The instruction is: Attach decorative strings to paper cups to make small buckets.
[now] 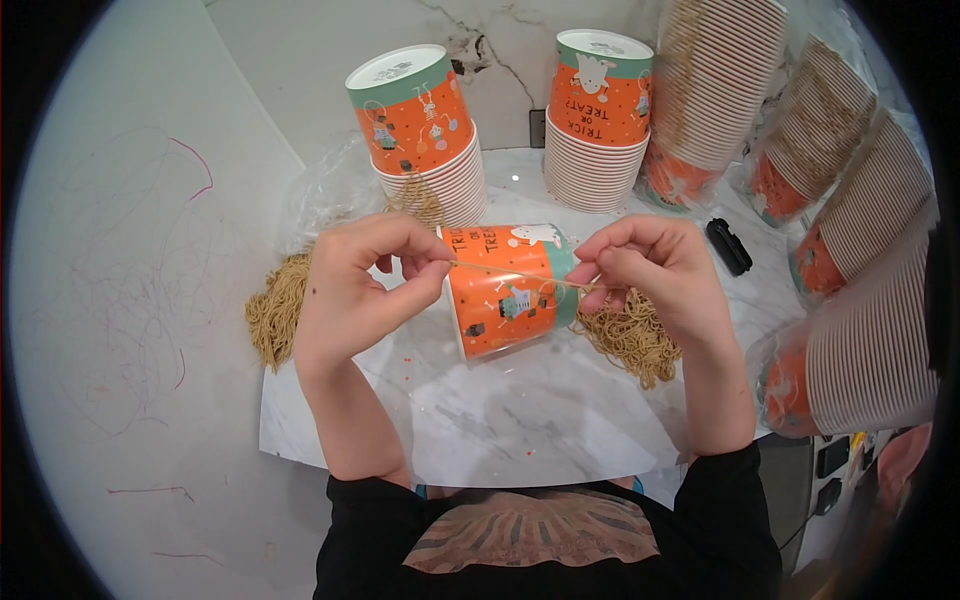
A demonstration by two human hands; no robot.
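A tan string (510,273) runs taut between my two hands, across the front of a paper cup (505,320). The orange and green cup lies on its side, its open rim toward my left. My left hand (355,285) pinches one end of the string between thumb and fingertips. At the other end, my right hand (660,270) holds it in a pinch by the cup's green base. Beneath the right hand sits a loose heap of tan strings (640,345); another bundle of strings (277,318) lies beside my left wrist.
Two stacks of upside-down cups, one at back left (425,120) and one at back centre (597,170), stand by the wall. Plastic-wrapped cup stacks (715,80) line the right side. A small black object (728,247) lies right of my hand. Clear plastic (335,190) is crumpled at left.
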